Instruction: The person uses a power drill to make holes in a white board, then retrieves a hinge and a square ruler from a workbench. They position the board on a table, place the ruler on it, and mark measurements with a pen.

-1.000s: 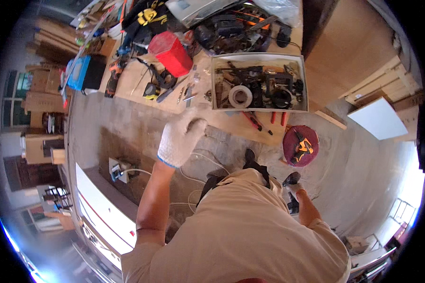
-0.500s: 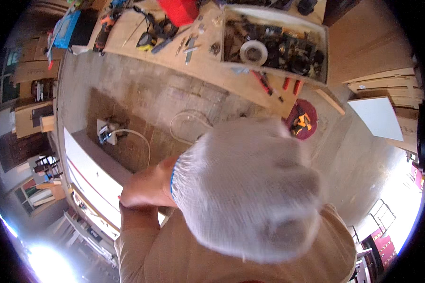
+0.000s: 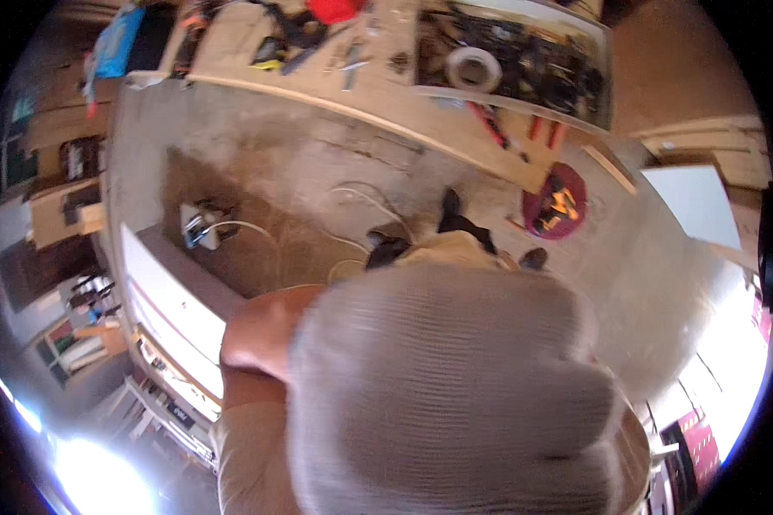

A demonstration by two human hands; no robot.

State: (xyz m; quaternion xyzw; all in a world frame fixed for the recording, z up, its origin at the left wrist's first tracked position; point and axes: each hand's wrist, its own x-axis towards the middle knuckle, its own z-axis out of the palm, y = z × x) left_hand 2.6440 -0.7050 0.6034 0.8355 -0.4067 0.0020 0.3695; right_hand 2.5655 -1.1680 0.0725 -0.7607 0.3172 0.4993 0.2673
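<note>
My left hand [image 3: 455, 386], in a greyish-white knitted work glove, is raised very close to the view and fills its lower middle. My bent left forearm [image 3: 270, 330] comes in from the lower left. The back of the glove faces me, and bumps like knuckles show along its right edge. Its fingers are hidden and blurred, so any hold cannot be made out. Behind the glove are my beige-clothed body and dark shoes [image 3: 451, 206]. My right hand does not show.
A wooden workbench [image 3: 386, 96] carries a hardware box [image 3: 515, 107], a white tape roll [image 3: 474, 69] and red-handled pliers [image 3: 491, 127]. On the floor are a maroon basin [image 3: 534, 215] with a yellow-black tool [image 3: 565, 204] and a corded device [image 3: 196, 230]. A white panel [image 3: 172, 309] stands left.
My gloved left hand has moved lower in the view and looks larger. My shoes and trousers now show above it. The bench and its things sit slightly higher and further right.
</note>
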